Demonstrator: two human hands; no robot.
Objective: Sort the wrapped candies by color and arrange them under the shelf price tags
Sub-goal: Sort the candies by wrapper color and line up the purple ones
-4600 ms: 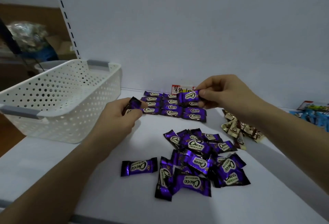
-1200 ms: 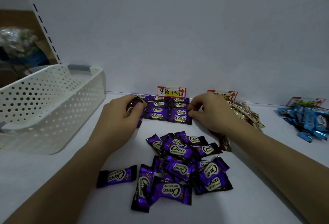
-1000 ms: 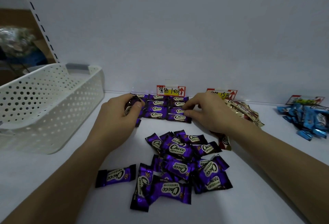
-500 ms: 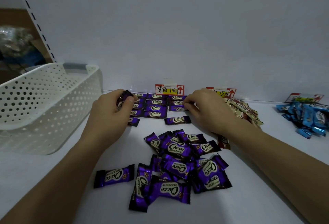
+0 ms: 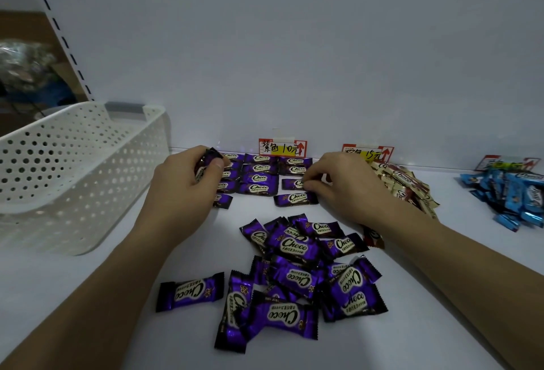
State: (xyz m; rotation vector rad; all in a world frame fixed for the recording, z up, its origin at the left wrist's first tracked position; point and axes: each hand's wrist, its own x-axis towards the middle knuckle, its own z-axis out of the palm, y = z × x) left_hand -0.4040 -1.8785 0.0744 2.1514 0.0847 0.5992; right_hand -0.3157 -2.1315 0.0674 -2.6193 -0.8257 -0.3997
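Note:
Purple Choco candies lie in neat rows [image 5: 259,177] under the purple price tag [image 5: 282,147] at the back wall. A loose heap of purple candies [image 5: 306,275] lies in the middle of the shelf. My left hand [image 5: 185,190] is closed around a few purple candies [image 5: 206,160] at the left end of the rows. My right hand [image 5: 341,184] rests on the right column, its fingertips pinching a purple candy [image 5: 293,183] that lies flat. Another single candy [image 5: 294,199] lies just in front of it.
A white perforated basket [image 5: 73,169] stands at the left. Gold candies [image 5: 403,184] are piled under a second tag [image 5: 368,153], blue candies [image 5: 509,196] under a third tag [image 5: 512,163] at the far right. One purple candy [image 5: 190,291] lies apart at the front left.
My right hand put its candy into the right column and has shifted candies there; one now lies apart in front of the rows. My left hand stayed closed at the left end.

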